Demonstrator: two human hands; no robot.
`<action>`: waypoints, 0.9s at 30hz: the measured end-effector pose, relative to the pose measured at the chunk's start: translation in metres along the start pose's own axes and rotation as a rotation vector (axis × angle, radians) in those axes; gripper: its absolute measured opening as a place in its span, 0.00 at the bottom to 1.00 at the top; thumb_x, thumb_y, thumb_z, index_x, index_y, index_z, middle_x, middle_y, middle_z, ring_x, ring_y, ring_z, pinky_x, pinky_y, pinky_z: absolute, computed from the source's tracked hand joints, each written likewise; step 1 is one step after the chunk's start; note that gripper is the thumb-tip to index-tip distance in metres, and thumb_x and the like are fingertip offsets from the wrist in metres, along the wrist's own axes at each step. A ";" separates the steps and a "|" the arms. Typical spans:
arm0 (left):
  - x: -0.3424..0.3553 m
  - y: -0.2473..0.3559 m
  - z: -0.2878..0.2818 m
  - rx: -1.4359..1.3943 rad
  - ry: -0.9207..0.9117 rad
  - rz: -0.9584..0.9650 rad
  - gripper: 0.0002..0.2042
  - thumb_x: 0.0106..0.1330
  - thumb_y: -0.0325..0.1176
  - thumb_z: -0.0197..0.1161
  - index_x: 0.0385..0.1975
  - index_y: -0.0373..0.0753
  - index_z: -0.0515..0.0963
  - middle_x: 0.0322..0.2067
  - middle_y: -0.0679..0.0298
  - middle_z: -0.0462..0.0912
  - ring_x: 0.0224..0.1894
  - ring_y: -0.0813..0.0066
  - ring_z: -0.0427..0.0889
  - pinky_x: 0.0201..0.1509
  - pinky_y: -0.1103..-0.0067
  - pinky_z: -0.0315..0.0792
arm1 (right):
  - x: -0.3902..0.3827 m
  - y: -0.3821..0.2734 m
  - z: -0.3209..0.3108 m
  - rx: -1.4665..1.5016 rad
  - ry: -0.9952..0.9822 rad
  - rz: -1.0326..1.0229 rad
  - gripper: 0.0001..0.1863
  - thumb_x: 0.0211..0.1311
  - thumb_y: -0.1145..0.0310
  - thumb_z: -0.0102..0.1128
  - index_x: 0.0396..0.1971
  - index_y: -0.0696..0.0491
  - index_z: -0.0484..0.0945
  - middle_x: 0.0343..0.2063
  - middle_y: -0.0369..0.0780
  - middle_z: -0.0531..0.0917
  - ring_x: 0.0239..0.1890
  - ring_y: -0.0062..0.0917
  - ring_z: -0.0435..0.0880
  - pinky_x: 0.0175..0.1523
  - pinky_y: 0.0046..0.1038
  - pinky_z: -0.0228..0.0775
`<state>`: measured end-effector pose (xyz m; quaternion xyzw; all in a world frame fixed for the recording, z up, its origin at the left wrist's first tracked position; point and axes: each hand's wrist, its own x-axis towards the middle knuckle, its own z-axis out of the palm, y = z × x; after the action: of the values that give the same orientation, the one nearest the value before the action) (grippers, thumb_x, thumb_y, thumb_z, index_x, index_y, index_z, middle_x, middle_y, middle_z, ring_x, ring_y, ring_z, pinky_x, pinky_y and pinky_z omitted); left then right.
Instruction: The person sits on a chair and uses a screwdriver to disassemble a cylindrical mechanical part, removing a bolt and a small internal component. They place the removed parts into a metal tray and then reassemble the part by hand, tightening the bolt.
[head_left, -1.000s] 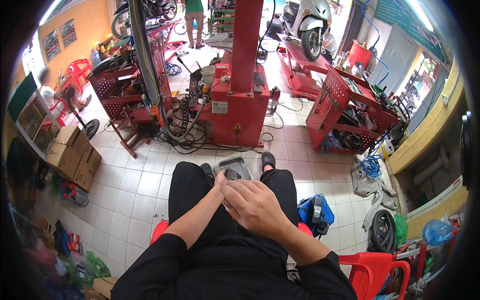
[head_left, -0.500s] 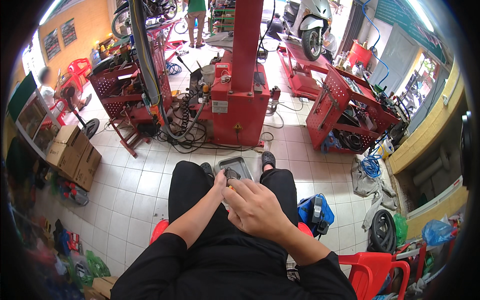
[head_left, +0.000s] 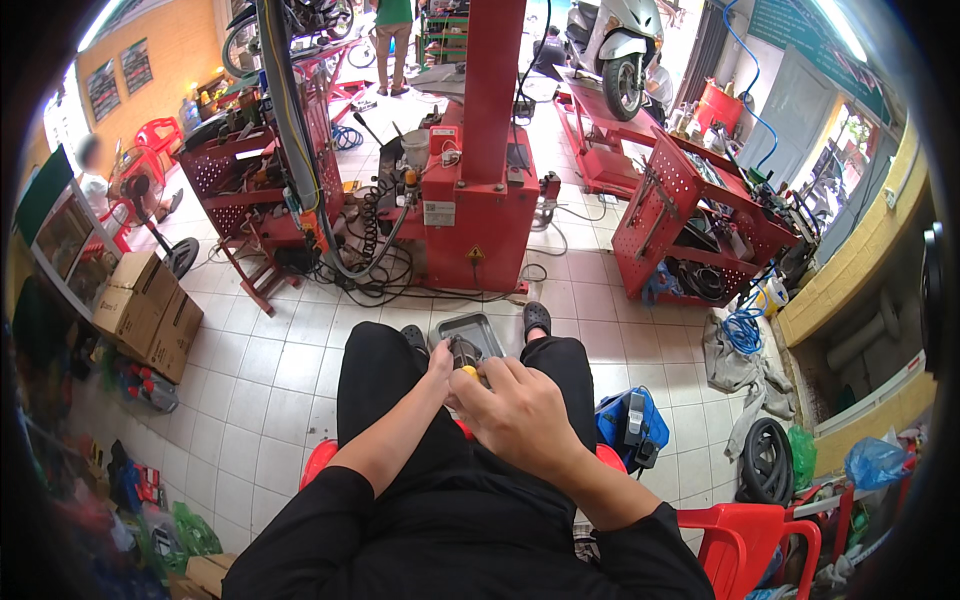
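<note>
White tiled floor [head_left: 270, 370] of a repair workshop is seen, with cardboard boxes [head_left: 145, 310] stacked on the left side and a red perforated tool cart [head_left: 225, 185] behind them. Near the middle, before the red lift column [head_left: 487, 95], the left hand [head_left: 441, 362] is closed around a dark round part [head_left: 465, 352], which is held above a grey metal tray [head_left: 480, 328] on the floor. Beside it, the right hand [head_left: 515, 405] is curled narrow, and a small yellow piece [head_left: 469, 371] appears to be pinched by its fingers, against the part. Whether this piece is a tool cannot be told. The work is judged to be under way: the part has been taken in hand, but it is not yet released. How much is left cannot be told. Further right, a blue bag [head_left: 655, 425] and a black tyre [head_left: 768, 460] are placed.
</note>
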<state>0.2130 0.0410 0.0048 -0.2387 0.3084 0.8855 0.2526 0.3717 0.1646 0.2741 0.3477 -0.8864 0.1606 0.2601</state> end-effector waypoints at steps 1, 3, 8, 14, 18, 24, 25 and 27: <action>0.000 -0.002 0.001 0.000 0.015 0.033 0.22 0.68 0.51 0.39 0.34 0.38 0.74 0.25 0.55 0.80 0.23 0.57 0.80 0.31 0.64 0.77 | 0.001 0.002 0.002 0.023 0.022 -0.013 0.14 0.52 0.64 0.64 0.36 0.53 0.73 0.26 0.37 0.76 0.29 0.28 0.79 0.32 0.27 0.70; 0.035 -0.005 -0.023 0.032 0.072 0.032 0.22 0.68 0.50 0.39 0.33 0.39 0.75 0.26 0.55 0.80 0.24 0.58 0.80 0.33 0.65 0.77 | 0.004 0.001 0.004 0.076 0.051 -0.063 0.15 0.51 0.65 0.64 0.36 0.53 0.74 0.28 0.37 0.77 0.31 0.27 0.79 0.33 0.28 0.70; 0.070 0.000 -0.065 0.101 0.172 0.118 0.21 0.68 0.50 0.40 0.33 0.40 0.75 0.27 0.55 0.81 0.28 0.58 0.81 0.37 0.65 0.76 | 0.006 -0.005 0.007 0.114 0.064 -0.145 0.14 0.51 0.66 0.65 0.36 0.52 0.74 0.29 0.36 0.77 0.31 0.26 0.78 0.31 0.27 0.68; -0.051 0.005 0.036 0.188 0.148 0.097 0.17 0.72 0.48 0.41 0.45 0.47 0.73 0.34 0.68 0.76 0.37 0.78 0.78 0.45 0.77 0.74 | -0.004 0.009 0.007 -0.071 0.057 -0.078 0.15 0.54 0.62 0.65 0.39 0.51 0.75 0.28 0.37 0.77 0.28 0.24 0.78 0.25 0.25 0.65; -0.042 -0.007 0.020 0.096 0.044 0.188 0.21 0.69 0.50 0.39 0.37 0.41 0.74 0.29 0.58 0.79 0.30 0.64 0.80 0.39 0.68 0.76 | 0.001 0.005 0.005 -0.001 0.042 -0.066 0.18 0.51 0.63 0.65 0.42 0.52 0.75 0.29 0.37 0.77 0.29 0.27 0.78 0.30 0.26 0.68; 0.064 -0.001 -0.051 0.034 0.086 0.033 0.21 0.68 0.50 0.40 0.36 0.39 0.75 0.29 0.56 0.81 0.27 0.59 0.80 0.36 0.66 0.76 | 0.007 -0.002 0.009 0.169 0.072 -0.169 0.21 0.48 0.65 0.65 0.44 0.53 0.74 0.31 0.37 0.77 0.32 0.29 0.78 0.36 0.28 0.69; 0.056 -0.005 -0.039 0.085 0.068 0.053 0.20 0.69 0.50 0.40 0.39 0.40 0.74 0.31 0.58 0.80 0.30 0.63 0.79 0.38 0.68 0.76 | 0.005 0.001 0.011 0.141 0.061 -0.149 0.21 0.48 0.66 0.65 0.44 0.53 0.74 0.31 0.36 0.77 0.32 0.29 0.78 0.36 0.28 0.69; 0.014 -0.010 -0.010 0.234 -0.008 0.131 0.18 0.71 0.48 0.40 0.44 0.43 0.73 0.35 0.63 0.78 0.35 0.70 0.77 0.41 0.72 0.74 | -0.001 0.006 0.009 0.065 0.022 -0.101 0.21 0.48 0.66 0.65 0.44 0.52 0.74 0.31 0.36 0.77 0.32 0.28 0.78 0.35 0.28 0.69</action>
<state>0.2112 0.0458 -0.0145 -0.1832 0.4238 0.8590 0.2215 0.3653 0.1649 0.2657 0.3986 -0.8591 0.1799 0.2661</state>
